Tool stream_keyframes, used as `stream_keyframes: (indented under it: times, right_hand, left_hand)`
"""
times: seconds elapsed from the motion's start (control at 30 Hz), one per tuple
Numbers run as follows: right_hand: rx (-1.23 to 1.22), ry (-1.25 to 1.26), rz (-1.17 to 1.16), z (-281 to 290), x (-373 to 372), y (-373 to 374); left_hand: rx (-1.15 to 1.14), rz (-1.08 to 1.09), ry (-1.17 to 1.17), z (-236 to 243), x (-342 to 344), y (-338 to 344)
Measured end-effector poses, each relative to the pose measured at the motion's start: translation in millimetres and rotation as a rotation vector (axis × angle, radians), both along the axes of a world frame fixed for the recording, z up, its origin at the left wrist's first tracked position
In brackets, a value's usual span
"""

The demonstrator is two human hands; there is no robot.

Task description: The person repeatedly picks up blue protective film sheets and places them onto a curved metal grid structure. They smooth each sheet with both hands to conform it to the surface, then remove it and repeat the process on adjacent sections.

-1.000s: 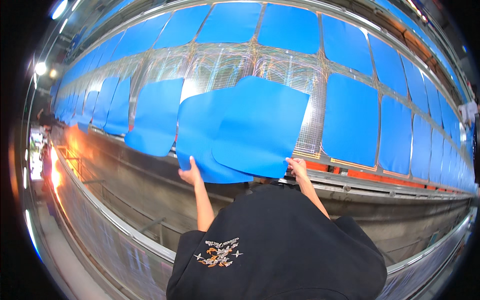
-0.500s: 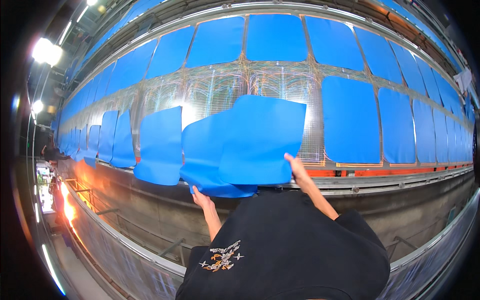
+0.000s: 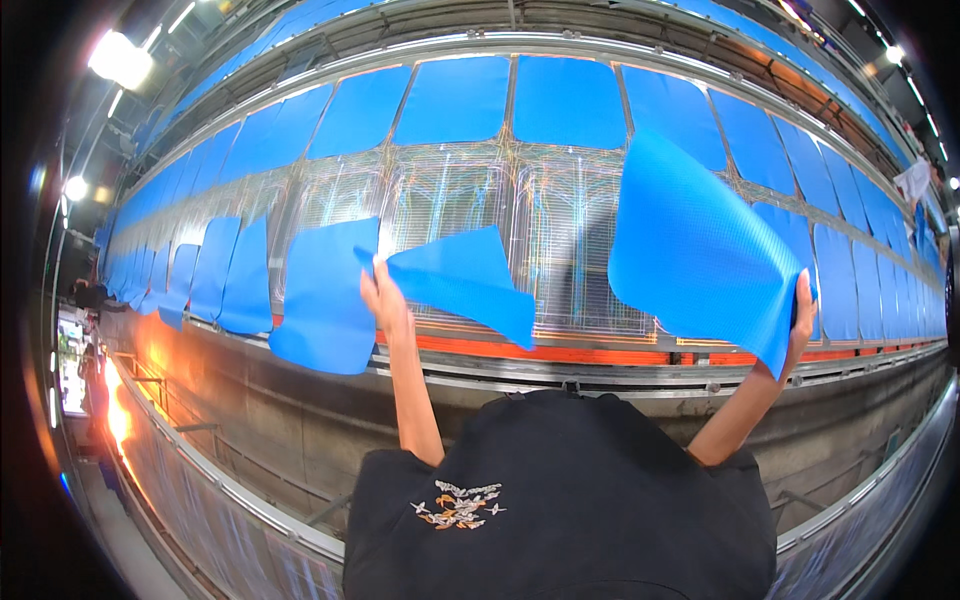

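Observation:
My left hand (image 3: 385, 298) pinches the left end of a blue fabric panel (image 3: 460, 280), which folds over and hangs askew above the printing table (image 3: 570, 230). Out to the right, my right hand (image 3: 800, 330) grips the near right corner of another blue fabric panel (image 3: 690, 250). This one is lifted, tilted and creased toward my fingers, its textured side showing, and it covers part of the flat panels behind it. Patterned coloured lines mark the bare table surface between the two lifted pieces. Close to my left hand, one more loose blue panel (image 3: 325, 300) droops over the table's near edge.
Rows of flat blue panels (image 3: 450, 100) lie along the far side of the long table. A metal rail (image 3: 640, 378) with an orange strip runs along the near edge. Another railed table (image 3: 240, 500) stands behind me at the lower left, and bright lamps (image 3: 120, 62) hang at the upper left.
The two overlapping panels have come apart. My right hand has carried one up and to the right, while my left hand has risen with the other, baring the patterned table between them.

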State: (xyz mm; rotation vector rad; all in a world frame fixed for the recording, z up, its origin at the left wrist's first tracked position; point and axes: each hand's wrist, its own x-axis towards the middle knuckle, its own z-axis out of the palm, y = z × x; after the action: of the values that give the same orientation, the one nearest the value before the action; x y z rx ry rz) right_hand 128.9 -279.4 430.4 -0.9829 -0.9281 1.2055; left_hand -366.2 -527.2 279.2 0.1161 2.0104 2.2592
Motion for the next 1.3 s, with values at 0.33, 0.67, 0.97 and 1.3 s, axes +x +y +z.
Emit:
stream_keyframes:
  times: [0.33,0.67,0.97,1.3]
  right_hand:
    - [0.042,0.026,-0.095,-45.3,2.4,-8.9]
    - [0.123,0.231,-0.259,-30.6,85.0,-39.5]
    - [0.097,0.253,-0.178,-48.8,99.1,-58.4]
    - [0.621,-0.066,0.007,-53.0,3.1,-69.0]
  left_hand:
    - [0.327,0.241,0.461,258.4,-23.7,-36.9]
    - [0.219,0.018,-0.205,-38.2,-177.9,-188.6]
    - [-0.585,0.512,-0.195,-234.6,-85.2,-234.8]
    - [-0.045,-1.204,-0.841,-11.3,147.7,28.1]
